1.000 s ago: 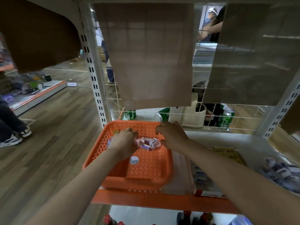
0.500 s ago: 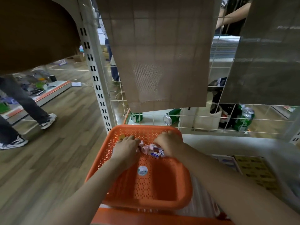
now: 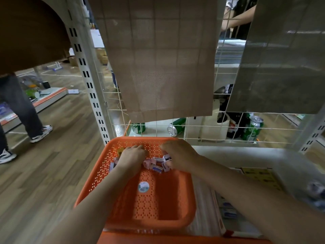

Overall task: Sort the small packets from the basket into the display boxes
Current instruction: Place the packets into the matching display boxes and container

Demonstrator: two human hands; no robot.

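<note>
Both bare forearms reach far and converge; left grip [image 3: 131,158] and right grip [image 3: 178,154] sit palm-down, fingers apparently curled under.

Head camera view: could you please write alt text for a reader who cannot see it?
The left hand and right hand reach among small packets piled at the far end of an orange perforated basket. Beyond it, green cans sit behind a wire grid.
</note>
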